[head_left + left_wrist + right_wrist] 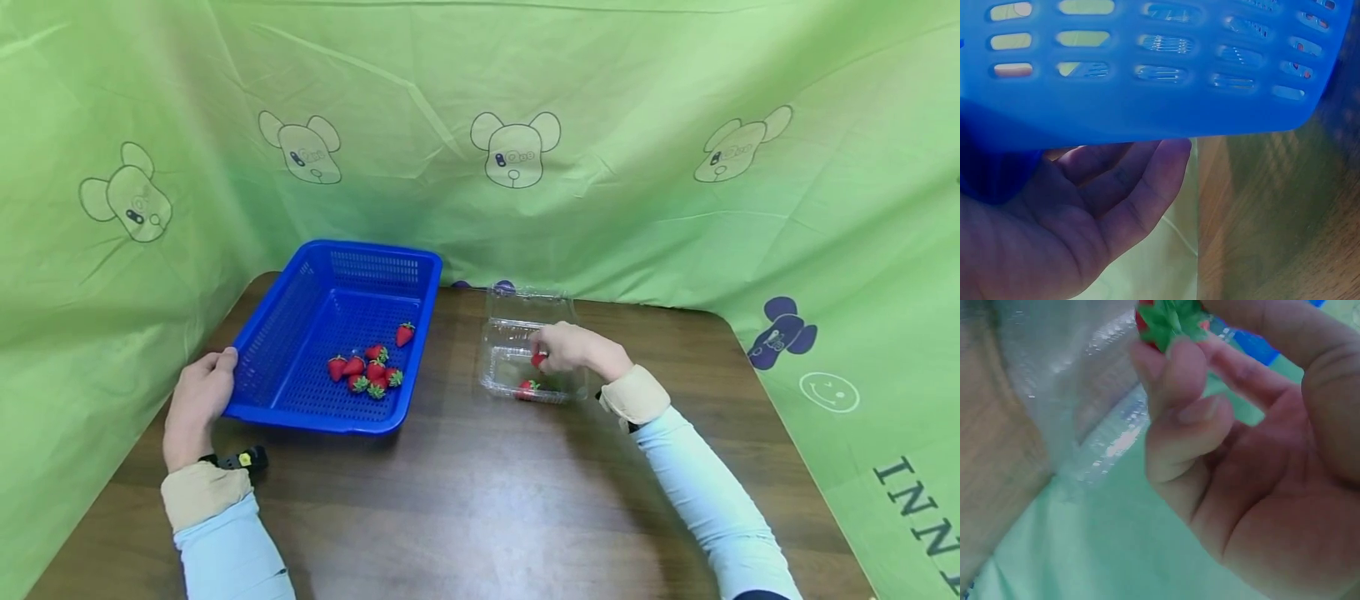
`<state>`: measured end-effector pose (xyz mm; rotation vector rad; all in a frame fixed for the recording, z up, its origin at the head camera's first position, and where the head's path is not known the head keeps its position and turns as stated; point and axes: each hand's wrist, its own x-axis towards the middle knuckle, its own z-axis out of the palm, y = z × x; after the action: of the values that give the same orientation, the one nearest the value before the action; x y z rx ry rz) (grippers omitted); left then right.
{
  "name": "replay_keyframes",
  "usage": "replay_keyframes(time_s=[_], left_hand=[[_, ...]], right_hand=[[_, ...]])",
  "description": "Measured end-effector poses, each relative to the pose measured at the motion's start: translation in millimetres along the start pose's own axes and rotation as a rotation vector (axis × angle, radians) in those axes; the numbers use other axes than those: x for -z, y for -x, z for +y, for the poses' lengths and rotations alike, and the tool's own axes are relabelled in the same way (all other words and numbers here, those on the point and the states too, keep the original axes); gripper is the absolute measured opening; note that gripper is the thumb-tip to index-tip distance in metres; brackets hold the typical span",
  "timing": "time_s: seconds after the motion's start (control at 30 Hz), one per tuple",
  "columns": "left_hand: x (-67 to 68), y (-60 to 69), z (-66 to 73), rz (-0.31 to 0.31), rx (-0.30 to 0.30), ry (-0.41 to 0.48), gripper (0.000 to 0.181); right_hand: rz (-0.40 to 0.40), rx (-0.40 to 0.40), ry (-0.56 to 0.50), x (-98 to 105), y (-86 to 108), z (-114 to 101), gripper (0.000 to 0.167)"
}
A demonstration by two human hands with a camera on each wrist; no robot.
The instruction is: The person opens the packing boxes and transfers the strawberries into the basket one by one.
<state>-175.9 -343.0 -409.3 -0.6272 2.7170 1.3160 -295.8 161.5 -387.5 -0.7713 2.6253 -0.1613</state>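
Observation:
My left hand (pixel 201 390) holds the near left corner of a blue plastic basket (pixel 315 421), thumb over the rim. In the left wrist view, curled fingers (pixel 1141 194) reach beneath the basket's slotted wall (pixel 1147 112). Several red strawberries (pixel 375 368) lie inside, towards its near right side. My right hand (pixel 566 346) is over an opened clear plastic clamshell box (pixel 495 387), pinching a strawberry (pixel 538 359). The right wrist view shows that strawberry's green leaves (pixel 1169 322) between the fingertips. Another strawberry (pixel 527 389) lies in the box near its front wall.
Both containers are on a brown wooden table (pixel 465 500), the basket at the left and the box right of centre. A green cloth (pixel 600 233) with printed bear heads hangs behind the table and along both sides. The box's lid (pixel 528 307) leans back towards the cloth.

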Motion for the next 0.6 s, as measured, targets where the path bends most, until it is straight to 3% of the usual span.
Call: replay_keyframes(time_s=[0.33, 0.47, 0.6], left_hand=[[0.2, 0.0, -0.8, 0.005, -0.004, -0.015, 0.075], [0.2, -0.7, -1.1, 0.006, -0.003, -0.024, 0.075], [0.9, -1.1, -1.2, -0.003, 0.009, -0.014, 0.075]], right_hand=[[0.429, 0.169, -0.069, 10, -5.1, -22, 0.024], [0.511, 0.2, -0.093, 19, -12.0, -34, 0.024], [0.515, 0.223, -0.096, 33, -22.3, -47, 0.023]])
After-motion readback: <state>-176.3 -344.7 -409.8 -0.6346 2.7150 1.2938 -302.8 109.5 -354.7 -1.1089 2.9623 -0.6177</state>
